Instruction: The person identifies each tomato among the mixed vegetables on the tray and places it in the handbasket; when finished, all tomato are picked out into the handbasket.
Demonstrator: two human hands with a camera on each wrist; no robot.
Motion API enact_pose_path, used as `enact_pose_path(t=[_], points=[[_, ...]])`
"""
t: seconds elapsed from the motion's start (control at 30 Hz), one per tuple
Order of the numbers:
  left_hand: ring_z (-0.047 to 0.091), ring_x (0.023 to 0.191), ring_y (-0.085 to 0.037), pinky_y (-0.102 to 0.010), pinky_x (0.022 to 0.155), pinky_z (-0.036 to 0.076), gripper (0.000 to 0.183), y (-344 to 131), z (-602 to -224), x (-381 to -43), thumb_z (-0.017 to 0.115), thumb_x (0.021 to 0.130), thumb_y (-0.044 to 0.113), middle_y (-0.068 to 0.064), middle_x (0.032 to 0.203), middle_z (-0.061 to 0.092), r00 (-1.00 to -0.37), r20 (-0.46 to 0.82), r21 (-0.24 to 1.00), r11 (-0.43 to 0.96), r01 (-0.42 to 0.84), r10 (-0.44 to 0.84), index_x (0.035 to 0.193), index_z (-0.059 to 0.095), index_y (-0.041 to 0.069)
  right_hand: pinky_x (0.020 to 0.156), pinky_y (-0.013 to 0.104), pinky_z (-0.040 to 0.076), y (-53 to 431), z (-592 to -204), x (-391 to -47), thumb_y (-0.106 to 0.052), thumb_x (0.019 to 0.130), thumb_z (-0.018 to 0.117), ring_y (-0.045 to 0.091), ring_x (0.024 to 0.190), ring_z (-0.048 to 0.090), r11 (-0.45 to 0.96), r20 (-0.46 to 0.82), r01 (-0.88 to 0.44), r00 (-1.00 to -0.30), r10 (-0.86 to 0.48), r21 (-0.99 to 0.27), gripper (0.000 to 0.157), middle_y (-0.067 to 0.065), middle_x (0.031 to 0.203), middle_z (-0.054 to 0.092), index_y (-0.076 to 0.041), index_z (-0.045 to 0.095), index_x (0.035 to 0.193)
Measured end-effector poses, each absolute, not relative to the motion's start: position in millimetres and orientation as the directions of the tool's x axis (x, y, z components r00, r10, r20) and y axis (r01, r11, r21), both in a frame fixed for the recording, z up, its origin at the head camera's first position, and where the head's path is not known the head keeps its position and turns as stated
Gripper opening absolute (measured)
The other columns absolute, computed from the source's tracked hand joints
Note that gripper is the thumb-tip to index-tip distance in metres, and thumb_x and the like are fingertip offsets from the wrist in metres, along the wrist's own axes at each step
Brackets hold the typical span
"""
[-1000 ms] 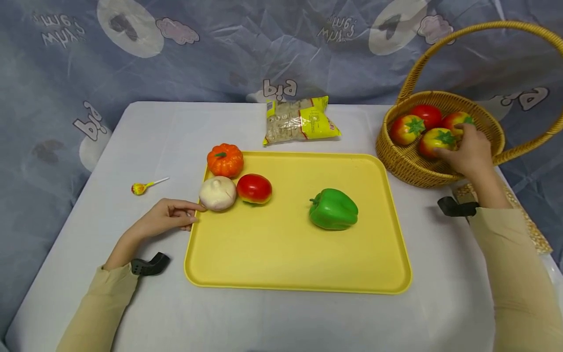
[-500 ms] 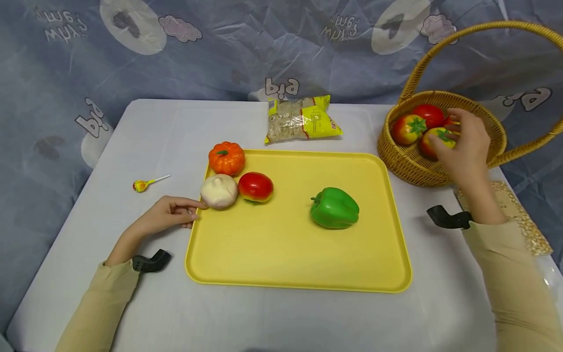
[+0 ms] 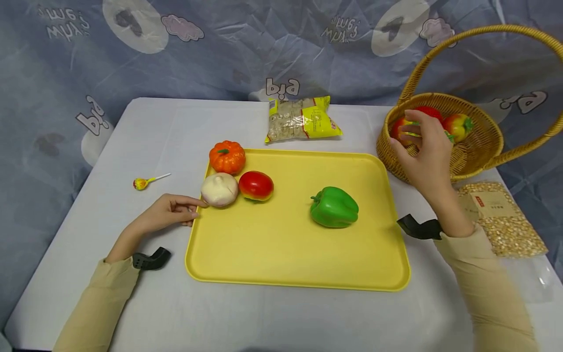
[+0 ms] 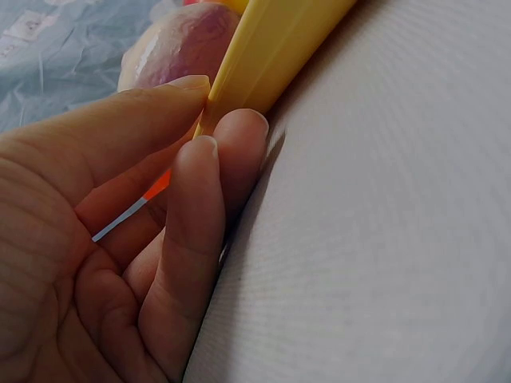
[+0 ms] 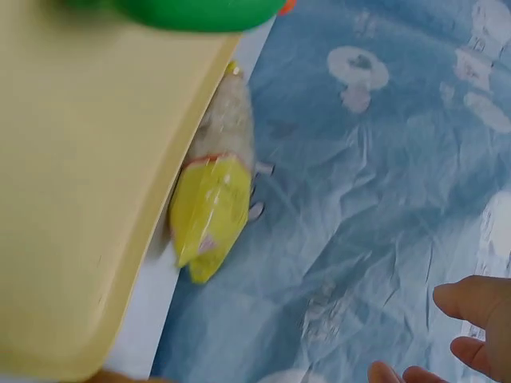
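My left hand (image 3: pixel 169 213) pinches the left rim of the yellow tray (image 3: pixel 281 249); in the left wrist view, fingertips (image 4: pixel 196 171) meet around the tray edge. Close by on the tray lie a garlic bulb (image 3: pixel 219 189), a small orange pumpkin (image 3: pixel 227 157) and a red oval fruit (image 3: pixel 256 185). A green bell pepper (image 3: pixel 334 207) lies further right. Above the left side of the wicker basket (image 3: pixel 477 161), my right hand (image 3: pixel 425 159) has loosely bent, spread fingers with nothing seen between them. It partly hides red-yellow fruits with green tops (image 3: pixel 457 126) in the basket.
A yellow-and-clear bag (image 3: pixel 303 120) lies behind the tray. A lollipop (image 3: pixel 147 182) lies left of it. Right of the tray lies a clear pack of yellow kernels (image 3: pixel 510 220). The basket's tall handle (image 3: pixel 506 29) arches upward. A blue patterned cloth (image 3: pixel 237 54) hangs behind the table.
My right hand has come away from the fruit at the basket's right side and moved left, uncovering that fruit and the kernel pack. The left hand stays at the tray rim.
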State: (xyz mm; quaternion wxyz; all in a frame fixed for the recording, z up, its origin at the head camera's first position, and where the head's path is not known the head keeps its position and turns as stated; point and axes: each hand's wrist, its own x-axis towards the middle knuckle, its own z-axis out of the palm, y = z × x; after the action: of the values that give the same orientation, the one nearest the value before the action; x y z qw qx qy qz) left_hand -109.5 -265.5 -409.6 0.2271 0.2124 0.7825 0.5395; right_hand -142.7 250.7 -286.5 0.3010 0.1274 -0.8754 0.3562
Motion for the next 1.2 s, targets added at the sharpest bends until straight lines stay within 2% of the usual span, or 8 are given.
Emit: enact_pose_path(t=[0.1,0.13,0.27,0.37,0.5,0.67,1.0,1.2], points=[[0.06,0.064,0.0,-0.021,0.059,0.052,0.033,-265.6,-410.0,-109.7,0.059,0.09,0.005,0.01,0.075,0.061,-0.807,-0.128,0.94,0.331,0.088,0.576,0.118,0.056,-0.013,0.084,0.003,0.043,235.4,-287.8,-138.6,0.002,0.08,0.069,-0.008,0.098,0.054,0.671,0.621,-0.484,-0.783,-0.044,-0.562,0.049,-0.005,0.111,0.052,0.003,0.053,0.126],[0.06,0.064,0.0,-0.021,0.059,0.052,0.033,-265.6,-410.2,-109.7,0.059,0.09,0.005,0.01,0.075,0.061,-0.807,-0.128,0.94,0.331,0.087,0.576,0.118,0.056,-0.012,0.084,0.003,0.043,230.4,-288.2,-137.3,0.003,0.08,0.069,-0.005,0.099,0.056,0.662,0.623,-0.497,-0.78,-0.059,-0.561,0.049,-0.003,0.111,0.053,0.003,0.052,0.126],[0.06,0.064,0.0,-0.021,0.059,0.052,0.033,-266.2,-410.2,-109.3,0.059,0.09,0.004,0.01,0.074,0.063,-0.807,-0.126,0.939,0.331,0.09,0.577,0.118,0.056,-0.013,0.088,0.004,0.042,210.6,-288.7,-132.3,0.002,0.082,0.067,0.015,0.101,0.062,0.638,0.625,-0.546,-0.77,-0.129,-0.543,0.048,0.019,0.115,0.055,0.003,0.051,0.127],[0.061,0.064,0.0,-0.022,0.059,0.052,0.033,-266.4,-408.9,-108.3,0.059,0.09,0.005,0.011,0.073,0.065,-0.809,-0.128,0.938,0.334,0.089,0.574,0.118,0.056,-0.013,0.089,0.005,0.043,196.2,-289.0,-130.2,0.001,0.082,0.067,0.026,0.102,0.063,0.609,0.615,-0.574,-0.769,-0.173,-0.547,0.049,0.022,0.118,0.053,0.003,0.05,0.128],[0.061,0.064,0.0,-0.022,0.06,0.053,0.033,-266.7,-406.9,-106.9,0.059,0.09,0.005,0.011,0.074,0.065,-0.814,-0.13,0.937,0.338,0.086,0.567,0.118,0.056,-0.013,0.089,0.008,0.045,178.2,-291.1,-128.5,0.001,0.082,0.067,0.027,0.103,0.062,0.564,0.594,-0.593,-0.776,-0.21,-0.575,0.051,0.021,0.12,0.053,0.003,0.049,0.129],[0.062,0.065,0.0,-0.022,0.059,0.053,0.033,-265.4,-407.5,-108.6,0.059,0.09,0.005,0.01,0.077,0.064,-0.812,-0.125,0.938,0.335,0.09,0.57,0.118,0.056,-0.013,0.09,0.018,0.048,159.5,-296.0,-123.0,0.002,0.082,0.067,0.027,0.105,0.062,0.508,0.569,-0.606,-0.784,-0.249,-0.612,0.053,0.021,0.122,0.052,0.003,0.048,0.131],[0.064,0.067,-0.002,-0.023,0.061,0.055,0.034,-260.6,-406.9,-112.5,0.06,0.09,0.005,0.008,0.081,0.064,-0.807,-0.129,0.949,0.309,0.069,0.576,0.119,0.056,-0.013,0.092,0.03,0.05,126.4,-307.1,-113.7,-0.003,0.085,0.066,0.027,0.11,0.06,0.436,0.447,-0.556,-0.83,-0.333,-0.708,0.054,0.016,0.127,0.049,-0.001,0.045,0.134],[0.061,0.065,-0.001,-0.022,0.059,0.053,0.032,-264.5,-406.3,-109.6,0.059,0.09,0.005,0.008,0.077,0.063,-0.814,-0.125,0.942,0.326,0.083,0.568,0.118,0.056,-0.013,0.096,0.035,0.049,102.3,-319.0,-112.5,-0.008,0.088,0.064,0.027,0.114,0.056,0.461,0.349,-0.54,-0.829,-0.436,-0.705,0.056,0.015,0.132,0.046,-0.003,0.04,0.138]])
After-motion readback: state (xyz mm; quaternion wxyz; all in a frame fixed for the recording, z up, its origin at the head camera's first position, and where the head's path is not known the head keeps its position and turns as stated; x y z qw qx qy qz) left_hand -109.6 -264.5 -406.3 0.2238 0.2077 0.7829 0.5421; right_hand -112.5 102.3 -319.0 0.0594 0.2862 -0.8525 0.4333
